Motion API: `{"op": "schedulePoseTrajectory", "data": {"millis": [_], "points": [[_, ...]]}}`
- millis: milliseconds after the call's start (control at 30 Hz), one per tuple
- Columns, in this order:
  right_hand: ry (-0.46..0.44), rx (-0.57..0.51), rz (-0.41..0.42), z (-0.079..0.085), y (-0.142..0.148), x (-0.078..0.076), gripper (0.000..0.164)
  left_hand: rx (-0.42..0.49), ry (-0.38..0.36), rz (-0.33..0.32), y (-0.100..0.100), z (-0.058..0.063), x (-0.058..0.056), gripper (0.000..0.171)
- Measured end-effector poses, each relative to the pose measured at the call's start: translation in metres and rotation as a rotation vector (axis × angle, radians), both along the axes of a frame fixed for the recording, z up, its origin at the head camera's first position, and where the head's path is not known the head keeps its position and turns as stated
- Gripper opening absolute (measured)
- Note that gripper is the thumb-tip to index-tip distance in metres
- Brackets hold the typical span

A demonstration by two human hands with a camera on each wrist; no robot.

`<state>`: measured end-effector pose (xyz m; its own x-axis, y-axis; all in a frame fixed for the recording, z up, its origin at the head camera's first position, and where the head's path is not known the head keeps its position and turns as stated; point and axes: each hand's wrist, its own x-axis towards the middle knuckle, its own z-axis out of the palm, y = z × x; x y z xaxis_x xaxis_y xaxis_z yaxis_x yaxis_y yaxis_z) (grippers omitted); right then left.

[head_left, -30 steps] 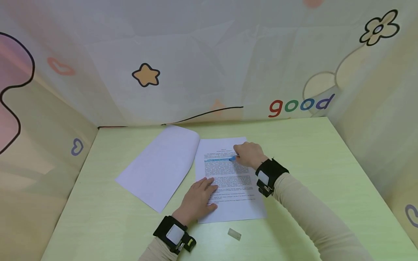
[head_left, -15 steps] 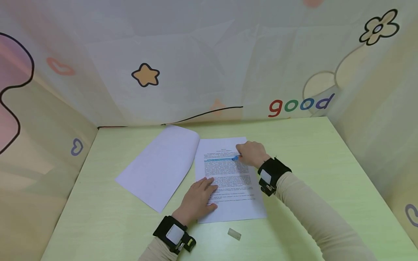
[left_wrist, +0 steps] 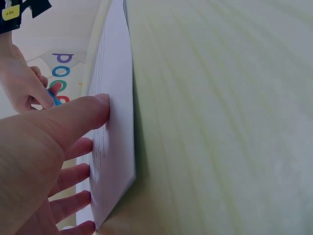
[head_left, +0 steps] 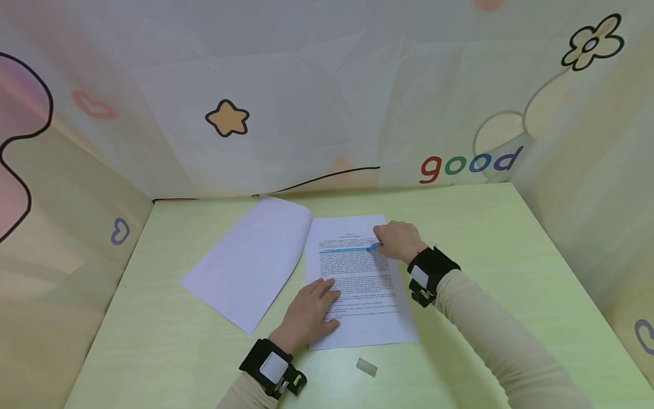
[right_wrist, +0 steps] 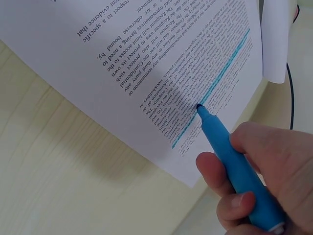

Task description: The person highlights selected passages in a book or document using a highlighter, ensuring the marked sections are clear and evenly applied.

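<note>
In the head view, the right forearm [head_left: 501, 335] is reached in from the near right, and a blue marker [head_left: 373, 246] is pinched by the right grip [head_left: 400, 238]; only its tip end is shown, aimed leftward onto the printed page [head_left: 370, 332]. Nearer and to that grip's left, the page's edge is covered by the left grip [head_left: 309, 312], fingers spread. In the left wrist view, the left thumb is seen laid on the margin. In the right wrist view, the marker's slanted barrel is revealed, held between thumb and curled fingers, its tip pointed away from the grip; the blue line [head_left: 339, 250], partly hidden in the head view, is seen on both sides of the tip.
</note>
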<state>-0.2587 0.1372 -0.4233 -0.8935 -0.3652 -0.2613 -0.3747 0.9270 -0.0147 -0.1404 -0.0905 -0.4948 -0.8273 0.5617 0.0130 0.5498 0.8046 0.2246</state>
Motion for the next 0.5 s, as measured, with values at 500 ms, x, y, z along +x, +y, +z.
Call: {"op": "schedulePoseTrajectory", "data": {"millis": [500], "points": [[0.006, -0.003, -0.003, 0.0028, 0.0058, 0.0025, 0.013, 0.009, -0.004, -0.001, -0.0004, 0.002, 0.0006, 0.057]]}}
